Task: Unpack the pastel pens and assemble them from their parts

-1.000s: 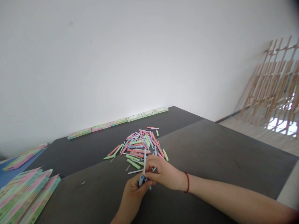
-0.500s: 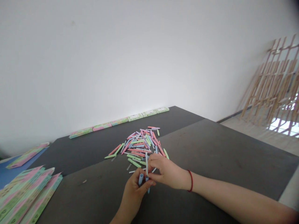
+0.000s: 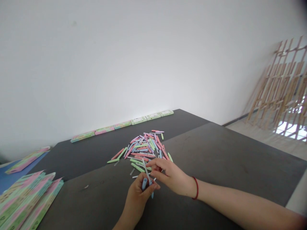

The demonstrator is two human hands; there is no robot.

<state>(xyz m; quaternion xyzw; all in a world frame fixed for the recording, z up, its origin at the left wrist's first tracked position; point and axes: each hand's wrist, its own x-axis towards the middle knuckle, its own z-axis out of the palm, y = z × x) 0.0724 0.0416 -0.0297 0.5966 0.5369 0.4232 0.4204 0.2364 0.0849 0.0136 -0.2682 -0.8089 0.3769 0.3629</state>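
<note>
My left hand (image 3: 140, 193) is closed round two blue pen parts. One is a hollow blue tube (image 3: 144, 184) with its open end up. The other is a blue pen barrel (image 3: 152, 194), whose tapered tip points down below my fingers. A thin white refill (image 3: 145, 167) stands in the top of that barrel, tilted to the left. Beside it my right hand (image 3: 165, 174) has its thumb and fingers apart. Its fingertips are close to the refill; whether they touch it I cannot tell.
Behind my hands lies a pile of pastel pen parts (image 3: 141, 148) on the dark table (image 3: 192, 153). Flat printed boxes (image 3: 105, 130) line the wall side. More printed packs (image 3: 31, 195) lie at the near left, by a blue surface (image 3: 14, 175). Wooden racks (image 3: 285, 86) stand at the far right.
The white refill has gone from upright to leaning left. My right thumb and fingers have come apart from it. The left hand stays in place with the blue parts.
</note>
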